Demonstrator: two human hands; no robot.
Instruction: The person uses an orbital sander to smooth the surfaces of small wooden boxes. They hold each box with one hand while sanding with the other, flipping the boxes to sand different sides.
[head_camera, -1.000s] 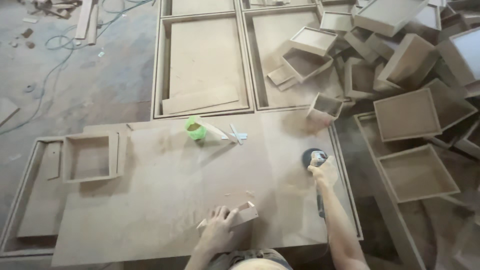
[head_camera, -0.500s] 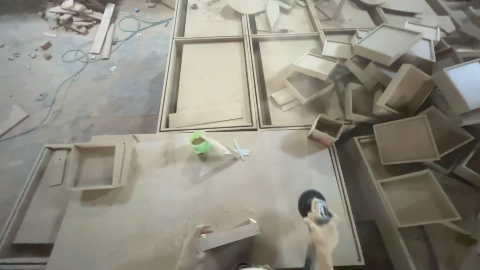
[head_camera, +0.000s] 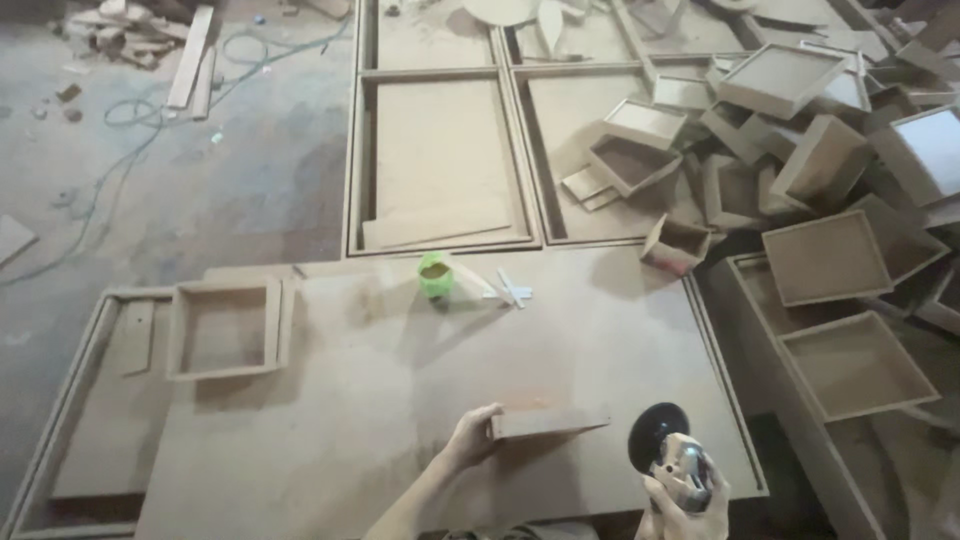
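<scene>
Cropping R hand (head_camera: 690, 495), sander (head_camera: 668, 450) blurry

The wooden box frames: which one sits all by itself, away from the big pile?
The square frame lying flat on the left of the big board. It lies alone; the others are heaped in the pile of boxes at the right.

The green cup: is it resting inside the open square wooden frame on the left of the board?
No, the green cup stands on the bare board, apart from the square frame to its left.
</scene>
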